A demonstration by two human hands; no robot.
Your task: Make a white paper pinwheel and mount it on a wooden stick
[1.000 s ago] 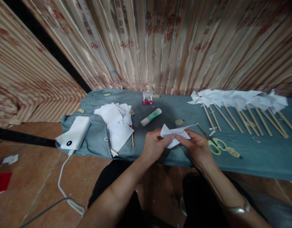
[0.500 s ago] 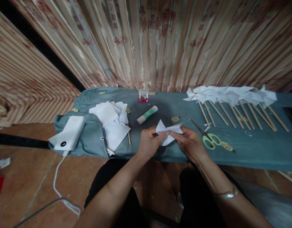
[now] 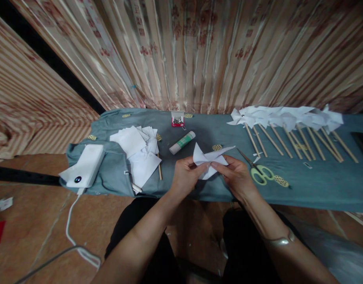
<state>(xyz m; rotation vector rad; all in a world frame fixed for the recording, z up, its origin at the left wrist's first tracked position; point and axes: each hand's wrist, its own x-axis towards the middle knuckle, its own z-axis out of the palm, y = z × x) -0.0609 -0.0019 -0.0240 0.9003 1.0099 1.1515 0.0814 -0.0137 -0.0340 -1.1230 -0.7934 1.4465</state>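
- Because it lies at nine o'clock from the hands with its cable dropping over the edge, the white device (image 3: pixel 91 161) seems parked to keep its lead out of the way.
- Loose paper sheets (image 3: pixel 144 165), also near nine o'clock, overlap untidily, probably piled there for the left hand's reach.
- Toward eleven o'clock stands the small red-and-white box (image 3: pixel 177 122), lid raised, presumably so the metal bits inside can be picked out.
- Closer, at ten o'clock, the glue stick (image 3: pixel 182 142) lies on its side.
- Left hand (image 3: pixel 185 173): curled nearly closed, thumb above, pinching the paper's left part.
- Folded white paper (image 3: pixel 202 157): between both hands above the cloth, with pointed corners raised and surfaces curved; both thumbs meet near its middle, apparently to hold the folds together.
- Right hand (image 3: pixel 239 177): likewise curled, thumb and fingers gripping the right part.
- Scissors (image 3: pixel 259 170), just past three o'clock, lie handles outward, blades toward the paper.
- Paper pinwheels (image 3: pixel 283 118) overlap at two o'clock, sticks pointing nearer, perhaps aligned to save room.
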